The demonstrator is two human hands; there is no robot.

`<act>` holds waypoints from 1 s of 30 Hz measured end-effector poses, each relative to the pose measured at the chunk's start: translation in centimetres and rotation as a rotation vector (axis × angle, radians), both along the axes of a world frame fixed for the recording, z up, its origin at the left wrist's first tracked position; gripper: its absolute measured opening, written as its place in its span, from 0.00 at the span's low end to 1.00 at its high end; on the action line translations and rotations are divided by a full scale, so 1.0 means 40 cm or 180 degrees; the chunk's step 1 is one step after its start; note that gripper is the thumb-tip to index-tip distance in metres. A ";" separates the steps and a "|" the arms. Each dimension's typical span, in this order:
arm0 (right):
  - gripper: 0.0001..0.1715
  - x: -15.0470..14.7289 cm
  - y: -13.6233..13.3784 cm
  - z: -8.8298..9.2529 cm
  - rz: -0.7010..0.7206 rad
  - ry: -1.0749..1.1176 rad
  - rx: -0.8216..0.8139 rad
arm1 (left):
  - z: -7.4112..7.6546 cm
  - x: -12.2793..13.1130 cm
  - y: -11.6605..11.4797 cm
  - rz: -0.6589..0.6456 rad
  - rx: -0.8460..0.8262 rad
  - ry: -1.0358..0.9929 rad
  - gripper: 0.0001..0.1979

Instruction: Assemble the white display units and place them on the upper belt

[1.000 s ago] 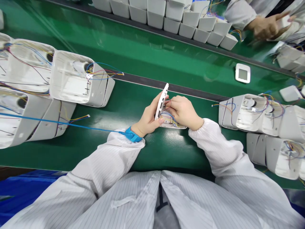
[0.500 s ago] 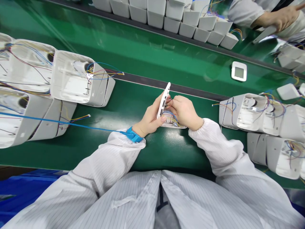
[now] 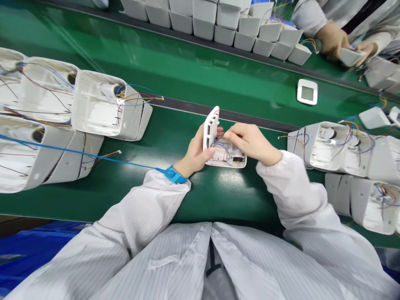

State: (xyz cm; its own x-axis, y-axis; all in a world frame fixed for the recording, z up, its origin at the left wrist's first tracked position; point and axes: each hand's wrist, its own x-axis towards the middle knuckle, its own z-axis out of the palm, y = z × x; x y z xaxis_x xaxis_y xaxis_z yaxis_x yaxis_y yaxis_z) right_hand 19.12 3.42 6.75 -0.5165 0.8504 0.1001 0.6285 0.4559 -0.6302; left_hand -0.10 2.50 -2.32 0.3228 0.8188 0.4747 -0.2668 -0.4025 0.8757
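Observation:
My left hand [image 3: 195, 152] grips a white slotted cover plate [image 3: 210, 127], held upright on edge over the green bench. Below it lies an open white housing half [image 3: 233, 157] with coloured wires [image 3: 222, 150] inside. My right hand [image 3: 251, 141] rests on that housing with its fingers pinched together at the wires beside the plate; what the fingertips hold is too small to make out. A blue wrist strap [image 3: 173, 175] with a blue cord [image 3: 78, 156] sits on my left wrist.
Open white housings with loose wires are stacked at the left [image 3: 103, 106] and at the right [image 3: 331, 146]. A small white display unit [image 3: 307, 91] lies on the green conveyor [image 3: 187, 66]. White boxes [image 3: 218, 21] line the far side. Another person's hands [image 3: 336, 39] work at top right.
The plate has turned so its slotted face shows more. My right hand slid right and up, uncovering the housing half. The display unit drifted left on the conveyor.

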 end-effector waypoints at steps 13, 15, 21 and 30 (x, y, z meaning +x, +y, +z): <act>0.10 0.039 0.006 0.027 0.0612 0.0496 -0.0930 | 0.006 0.005 -0.005 -0.0249 -0.0179 -0.0301 0.34; 0.09 0.037 0.006 0.025 0.0565 0.0457 -0.0836 | 0.007 0.006 -0.006 -0.0261 -0.0186 -0.0300 0.34; 0.10 0.024 0.006 0.000 0.0633 -0.0462 0.0028 | 0.022 0.006 -0.006 -0.0089 0.0020 0.0040 0.39; 0.12 0.024 0.011 -0.029 0.0568 -0.0950 0.0721 | 0.036 0.006 -0.007 0.0131 0.0488 0.0798 0.45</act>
State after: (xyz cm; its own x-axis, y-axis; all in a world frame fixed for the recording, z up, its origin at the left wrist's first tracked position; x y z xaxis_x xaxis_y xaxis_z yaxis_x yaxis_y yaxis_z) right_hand 20.08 3.87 5.59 -0.6885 0.7185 0.0981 0.6669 0.6805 -0.3035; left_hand 0.13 2.21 -0.87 0.4135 0.7586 0.5035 -0.0305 -0.5411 0.8404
